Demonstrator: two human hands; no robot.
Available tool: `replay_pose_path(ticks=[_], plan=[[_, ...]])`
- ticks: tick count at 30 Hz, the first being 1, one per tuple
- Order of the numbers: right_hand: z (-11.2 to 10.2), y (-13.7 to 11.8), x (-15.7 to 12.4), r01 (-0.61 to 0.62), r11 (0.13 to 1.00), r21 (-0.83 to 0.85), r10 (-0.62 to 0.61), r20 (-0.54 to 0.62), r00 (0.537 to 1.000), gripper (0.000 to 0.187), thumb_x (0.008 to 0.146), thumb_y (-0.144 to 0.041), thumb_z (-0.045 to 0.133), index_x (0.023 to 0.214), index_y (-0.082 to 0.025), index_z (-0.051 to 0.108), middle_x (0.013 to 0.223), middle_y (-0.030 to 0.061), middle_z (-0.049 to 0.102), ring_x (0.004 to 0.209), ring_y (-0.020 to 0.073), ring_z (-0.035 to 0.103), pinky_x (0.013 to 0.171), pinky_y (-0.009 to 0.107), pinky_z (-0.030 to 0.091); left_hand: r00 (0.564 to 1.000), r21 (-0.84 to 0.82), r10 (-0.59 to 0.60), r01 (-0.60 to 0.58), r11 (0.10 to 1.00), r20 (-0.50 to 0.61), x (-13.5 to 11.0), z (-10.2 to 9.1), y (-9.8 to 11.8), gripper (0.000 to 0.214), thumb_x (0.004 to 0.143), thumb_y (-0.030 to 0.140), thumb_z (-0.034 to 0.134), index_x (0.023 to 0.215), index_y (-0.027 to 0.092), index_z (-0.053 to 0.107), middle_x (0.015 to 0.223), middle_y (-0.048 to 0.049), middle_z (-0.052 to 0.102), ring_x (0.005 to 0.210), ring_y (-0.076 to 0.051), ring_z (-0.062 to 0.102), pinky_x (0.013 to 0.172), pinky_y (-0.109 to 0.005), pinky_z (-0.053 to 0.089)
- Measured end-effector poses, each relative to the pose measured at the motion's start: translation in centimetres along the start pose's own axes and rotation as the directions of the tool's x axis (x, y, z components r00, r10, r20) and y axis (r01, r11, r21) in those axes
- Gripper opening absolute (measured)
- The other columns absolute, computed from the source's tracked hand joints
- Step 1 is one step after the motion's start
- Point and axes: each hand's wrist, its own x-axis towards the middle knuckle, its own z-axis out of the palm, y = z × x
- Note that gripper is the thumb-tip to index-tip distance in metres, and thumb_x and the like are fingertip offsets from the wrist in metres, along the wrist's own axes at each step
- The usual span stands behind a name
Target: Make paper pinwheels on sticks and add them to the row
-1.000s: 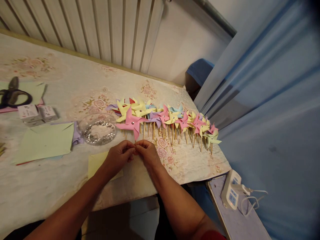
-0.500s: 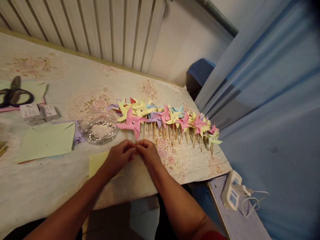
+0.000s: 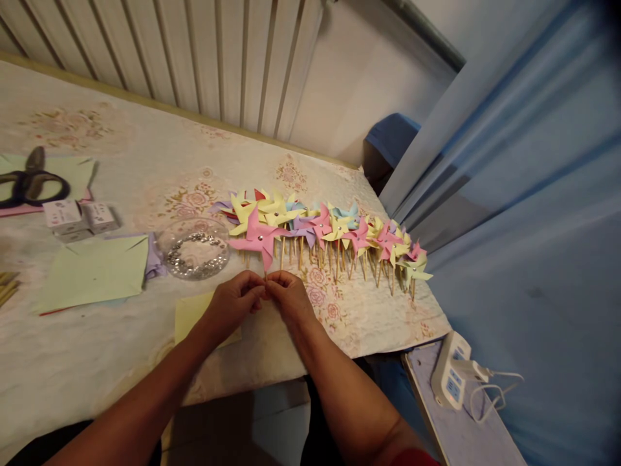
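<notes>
My left hand (image 3: 233,300) and my right hand (image 3: 287,298) meet fingertip to fingertip near the table's front edge. Both pinch the lower end of a thin wooden stick that carries a pink paper pinwheel (image 3: 257,239). The pinwheel's head lies on the left end of a long row of pastel pinwheels (image 3: 339,236) on sticks, laid across the flowered tablecloth (image 3: 145,175). A yellow paper square (image 3: 190,312) lies under my left wrist. Just left of the pinwheel stands a clear dish of shiny pins (image 3: 195,256).
Green and purple paper sheets (image 3: 94,270) lie at the left, with two small white boxes (image 3: 80,217) and black scissors (image 3: 29,184) behind them. A white power strip (image 3: 451,378) with cable sits on a board at the lower right. Blue curtain (image 3: 524,226) hangs on the right.
Both hands stay pinched on the stick in the same spot. The view has drifted slightly, nothing else has moved.
</notes>
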Motion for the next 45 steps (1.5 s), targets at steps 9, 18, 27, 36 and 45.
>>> replay_pose_path(ticks=[9,18,27,36,45], plan=[[-0.06,-0.13,-0.06,0.002,1.000,-0.017,-0.002,0.007,1.000,0.010,0.066,-0.027,0.071,0.070,-0.020,0.067,0.057,-0.0049,0.061,0.053,0.0098,0.052,0.056,0.024,0.039,1.000,0.004,0.002,-0.002,1.000,0.001,0.21,0.02,-0.25,0.018,0.077,0.037,0.062,0.081,0.019,0.061,0.062,0.0024,0.063,0.054,-0.014,0.057,0.055,-0.026,0.045],[-0.10,-0.01,-0.01,0.008,1.000,-0.010,-0.008,0.010,1.000,0.011,0.065,-0.028,0.071,0.072,-0.020,0.067,0.058,-0.0048,0.062,0.054,0.0101,0.053,0.057,0.024,0.039,1.000,-0.007,0.006,-0.006,1.000,0.001,0.24,0.03,-0.65,0.019,0.079,0.038,0.062,0.082,0.019,0.060,0.061,0.0029,0.062,0.054,-0.013,0.056,0.055,-0.026,0.045],[-0.02,0.04,0.00,0.006,1.000,0.002,-0.006,-0.001,1.000,0.011,0.065,-0.027,0.072,0.071,-0.020,0.067,0.058,-0.0049,0.062,0.054,0.0101,0.053,0.057,0.024,0.039,1.000,0.009,0.007,-0.007,1.000,0.005,0.22,0.01,-0.41,0.017,0.079,0.036,0.062,0.081,0.019,0.061,0.059,0.0032,0.061,0.054,-0.013,0.056,0.055,-0.025,0.044],[-0.17,0.20,0.09,0.016,1.000,-0.020,-0.015,0.007,1.000,0.011,0.066,-0.028,0.071,0.072,-0.020,0.067,0.058,-0.0042,0.062,0.054,0.0105,0.054,0.057,0.024,0.040,1.000,-0.009,-0.008,0.008,1.000,-0.003,0.11,0.09,-0.08,0.018,0.077,0.037,0.062,0.080,0.019,0.061,0.060,0.0028,0.062,0.054,-0.013,0.056,0.055,-0.025,0.045],[-0.11,0.24,0.17,0.019,1.000,-0.021,-0.018,0.011,1.000,0.010,0.065,-0.028,0.070,0.071,-0.020,0.067,0.058,-0.0044,0.061,0.054,0.0103,0.052,0.057,0.025,0.039,1.000,-0.012,-0.002,0.002,1.000,-0.012,0.24,0.12,-0.33,0.018,0.076,0.037,0.062,0.079,0.020,0.061,0.061,0.0026,0.062,0.053,-0.013,0.056,0.054,-0.026,0.045]])
